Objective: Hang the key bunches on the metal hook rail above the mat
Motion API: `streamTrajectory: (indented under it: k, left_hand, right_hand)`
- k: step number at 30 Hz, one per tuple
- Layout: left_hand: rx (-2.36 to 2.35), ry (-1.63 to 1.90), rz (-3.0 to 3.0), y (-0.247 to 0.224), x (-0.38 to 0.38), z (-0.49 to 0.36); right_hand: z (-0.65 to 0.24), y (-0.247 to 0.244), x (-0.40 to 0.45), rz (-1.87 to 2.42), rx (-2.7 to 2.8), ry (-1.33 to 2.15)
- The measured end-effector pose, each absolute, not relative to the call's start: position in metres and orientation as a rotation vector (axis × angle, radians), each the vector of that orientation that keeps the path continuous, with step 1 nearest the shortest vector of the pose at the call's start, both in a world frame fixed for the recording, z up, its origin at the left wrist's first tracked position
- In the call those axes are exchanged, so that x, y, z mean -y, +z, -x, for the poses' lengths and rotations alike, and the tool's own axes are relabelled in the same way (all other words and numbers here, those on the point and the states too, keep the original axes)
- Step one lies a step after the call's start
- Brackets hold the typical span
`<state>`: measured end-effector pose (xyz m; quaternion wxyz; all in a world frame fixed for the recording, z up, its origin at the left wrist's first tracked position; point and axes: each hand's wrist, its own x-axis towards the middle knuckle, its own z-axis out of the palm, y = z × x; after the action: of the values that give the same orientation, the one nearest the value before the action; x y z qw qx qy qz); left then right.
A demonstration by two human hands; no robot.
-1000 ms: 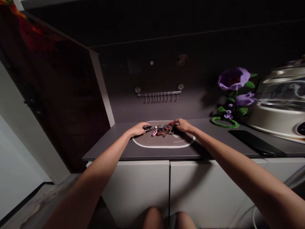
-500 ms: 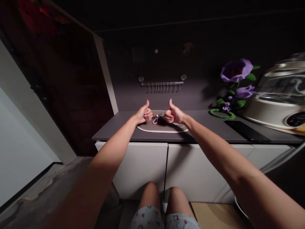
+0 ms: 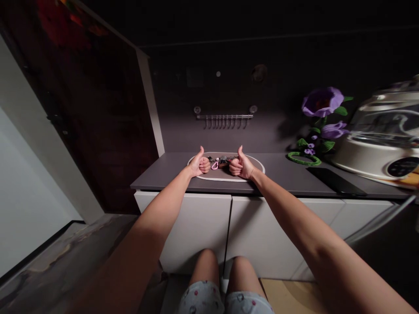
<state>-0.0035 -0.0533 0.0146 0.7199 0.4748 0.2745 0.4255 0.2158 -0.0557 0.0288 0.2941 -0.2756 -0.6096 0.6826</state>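
My left hand (image 3: 200, 164) is a closed fist with its thumb pointing up, over the left part of an oval mat (image 3: 216, 178) with a pale rim. My right hand (image 3: 241, 165) makes the same thumb-up fist over the mat's right side. Nothing shows in either fist. Between them, on the mat, lies a small cluster of keys and charms (image 3: 223, 161), partly hidden by my right hand. A pink loop (image 3: 214, 165) stands out at its left. Whether my hands touch the mat, I cannot tell.
A clear hook rail (image 3: 225, 116) is fixed to the dark wall. On the grey counter (image 3: 281, 174), to the right, are purple fuzzy flowers (image 3: 323, 102) with a green ring base (image 3: 303, 158), a black phone-like slab (image 3: 336, 181) and a cream appliance (image 3: 373, 152). White cabinet doors (image 3: 193, 222) stand below.
My two fists have moved slightly apart and down, uncovering more of the keys and charms. Both thumbs stay up. The view has shifted a little.
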Motion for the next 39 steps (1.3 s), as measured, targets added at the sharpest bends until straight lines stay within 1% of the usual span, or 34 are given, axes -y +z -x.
streamTrajectory:
  k: [3,6,10,15,17,22,29,33,39]
  left_hand:
    - [-0.659,0.911,-1.113,0.021,0.052,0.003]
    - [-0.736,1.046,-1.216,0.034,0.046,0.004]
    - [-0.902,1.363,-1.508,0.056,0.030,0.005]
    - [-1.133,1.448,-1.880,0.067,0.010,0.012]
    - [-1.219,1.401,-2.055,0.063,0.004,0.016]
    - [-1.368,1.131,-2.488,0.042,-0.008,0.028]
    - [-1.285,0.730,-2.799,0.032,-0.015,0.039]
    - [-1.219,0.623,-2.854,0.030,-0.019,0.044]
    - [-1.177,0.582,-2.878,0.022,-0.028,0.048]
  right_hand:
    - [-0.210,0.032,0.054,0.745,1.634,1.779]
    - [-0.196,0.042,0.050,0.767,1.629,1.638]
    - [-0.171,0.057,0.034,0.810,1.604,1.303]
    - [-0.146,0.059,-0.002,0.913,1.665,0.909]
    - [-0.140,0.055,-0.015,0.964,1.712,0.773]
    - [-0.136,0.043,-0.029,1.050,1.880,0.493]
    - [-0.142,0.029,-0.033,1.032,2.302,0.131]
    - [-0.142,0.028,-0.035,1.071,2.406,0.046]
    - [-0.138,0.026,-0.036,1.166,2.462,0.067]
